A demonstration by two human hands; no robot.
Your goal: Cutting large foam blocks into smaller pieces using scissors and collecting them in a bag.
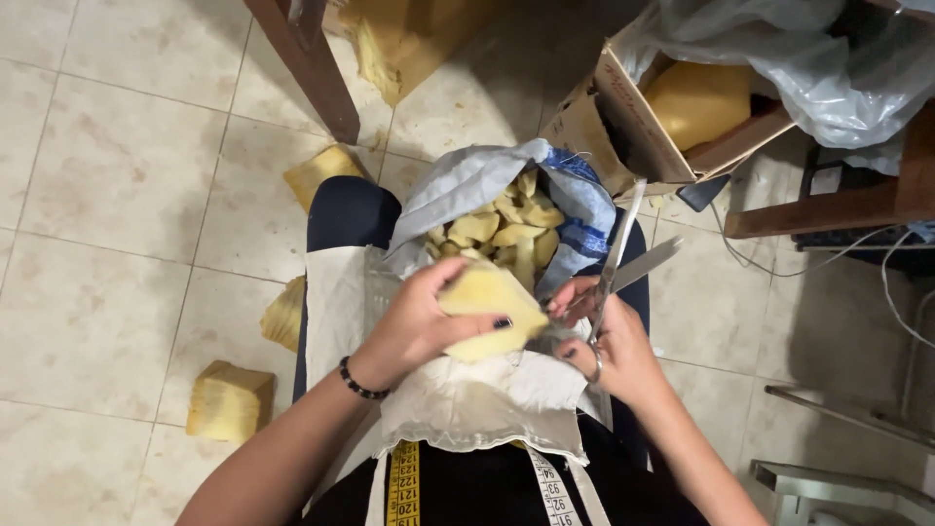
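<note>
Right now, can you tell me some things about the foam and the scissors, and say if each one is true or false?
1. The left hand holds a yellow foam piece. True.
2. The scissors are in the left hand. False: the right hand holds them.
3. The scissors are open. True.
4. The bag in front of the hands is empty. False: it holds cut foam bits.
5. Foam blocks lie on the tiled floor. True.
6. The left wrist is bare. False: it wears a dark bead bracelet.
</note>
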